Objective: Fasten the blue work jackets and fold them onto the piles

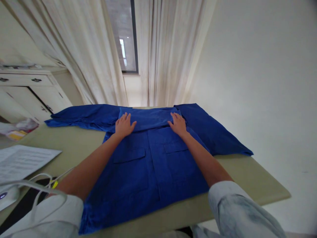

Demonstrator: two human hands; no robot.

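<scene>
A plain cobalt-blue work jacket (148, 165) lies on a khaki-green table (257, 178), beside cream curtains (168, 53).

Two hands (124, 125), one blue work jacket (151, 165), two pockets (129, 155), one table (247, 175), and seemingly one paper sheet (22, 162).

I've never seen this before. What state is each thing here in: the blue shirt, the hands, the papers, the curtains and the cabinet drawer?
blue work shirt, lying on the table, top part folded over, sleeves spread sideways
left hand, open, flat on the fold
right hand, open, flat on the fold
papers, lying flat
curtains, hanging, window partly showing
cabinet drawer, shut
</scene>
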